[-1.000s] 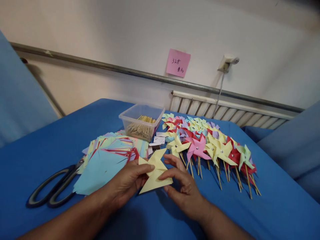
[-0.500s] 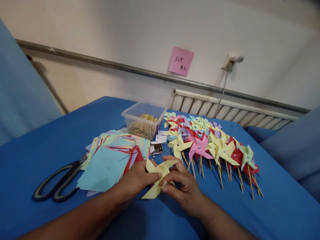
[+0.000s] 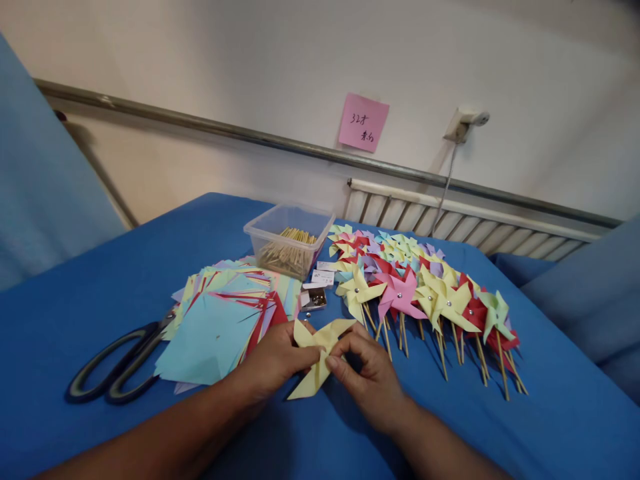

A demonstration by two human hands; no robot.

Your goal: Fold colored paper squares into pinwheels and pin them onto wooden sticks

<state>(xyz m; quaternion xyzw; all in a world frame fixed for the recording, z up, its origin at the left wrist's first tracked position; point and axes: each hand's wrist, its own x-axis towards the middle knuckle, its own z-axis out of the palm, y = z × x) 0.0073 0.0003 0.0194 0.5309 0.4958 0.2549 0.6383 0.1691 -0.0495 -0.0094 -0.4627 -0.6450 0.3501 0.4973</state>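
Note:
Between my hands is a pale yellow paper pinwheel (image 3: 314, 381) with its blades folded in toward the middle. My left hand (image 3: 275, 360) is closed on it from the left, the thumb pressing near its centre. My right hand (image 3: 373, 380) pinches a right-hand blade close to the centre, thumb and forefinger together. Fingers cover the hub, so I cannot see whether a pin is there. Just beyond my hands lies a small open box of metal fasteners (image 3: 315, 298), with a loose one beside it. To the left is a stack of coloured paper squares (image 3: 210, 340), a light blue one on top.
Scissors (image 3: 113, 373) lie left of the paper. A clear plastic bin (image 3: 260, 230) holds wooden sticks (image 3: 287, 250). Several pinwheels on sticks (image 3: 400, 293) spread across the right of the blue-covered table (image 3: 565, 393). Behind stand a radiator (image 3: 400, 213) and a wall with a rail (image 3: 225, 130).
My right hand's fingers have drawn closer together and shifted slightly at the pinwheel's right side. The left hand keeps its hold, and the pinwheel has moved very slightly.

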